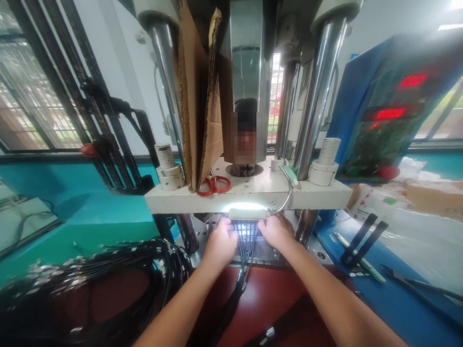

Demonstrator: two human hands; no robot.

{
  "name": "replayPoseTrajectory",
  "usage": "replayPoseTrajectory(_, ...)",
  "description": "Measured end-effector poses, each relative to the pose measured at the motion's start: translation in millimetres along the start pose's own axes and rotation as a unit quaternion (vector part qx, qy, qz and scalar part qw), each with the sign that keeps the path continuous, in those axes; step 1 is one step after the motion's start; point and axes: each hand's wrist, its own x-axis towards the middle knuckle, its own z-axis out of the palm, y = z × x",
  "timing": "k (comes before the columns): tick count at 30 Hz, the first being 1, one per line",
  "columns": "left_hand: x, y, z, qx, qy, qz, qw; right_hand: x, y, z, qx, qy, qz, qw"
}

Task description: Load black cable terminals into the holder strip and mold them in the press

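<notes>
Under the pale platen [249,198] of an upright press, my left hand [221,243] and my right hand [278,231] reach in from either side. Between them, several thin black cables [247,250] fan out toward the press and gather into one bundle nearer me. The left fingers curl beside the left edge of the fan, the thumb toward the cables. On the opposite side, the right fingers are bent in close to the outermost cables. Both sets of fingertips are partly hidden, so what they grip cannot be made out. A lit lamp [248,213] glares just above.
Coiled black cables [159,270] with metal ends lie at left. Red-handled scissors [214,185] and upright cardboard [200,111] rest on the platen. Steel columns [321,91] flank it. At right are a blue control box [369,96] with red digits and pliers [415,279].
</notes>
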Motion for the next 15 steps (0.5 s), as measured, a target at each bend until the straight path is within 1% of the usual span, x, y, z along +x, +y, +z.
replayPoseTrajectory(1, -3.7, 3.4, -0.6, 0.028, 0.008, 0.026, 0.999, 0.7, 1.8, 0.4, 0.003, -0.003, 0.0, 1.0)
replayPoseTrajectory(3, -14.4, 9.3, -0.4, 0.075, 0.006, 0.064, 0.995, 3.0, 5.6, 1.5, 0.01, -0.009, 0.006, 1.0)
replayPoseTrajectory(6, -35.1, 12.5, 0.7, 0.129, -0.017, 0.084, 0.988, 6.3, 9.3, 3.9, 0.018, -0.013, 0.021, 1.0)
replayPoseTrajectory(11, -64.6, 9.6, -5.7, 0.239, -0.061, 0.086, 0.965, 3.4, 3.7, 6.0, 0.018, 0.001, 0.017, 1.0)
replayPoseTrajectory(15, -77.7, 9.0, -13.1, 0.265, -0.125, 0.044, 0.955, -0.3, -0.8, 6.7, 0.006, 0.01, 0.006, 1.0)
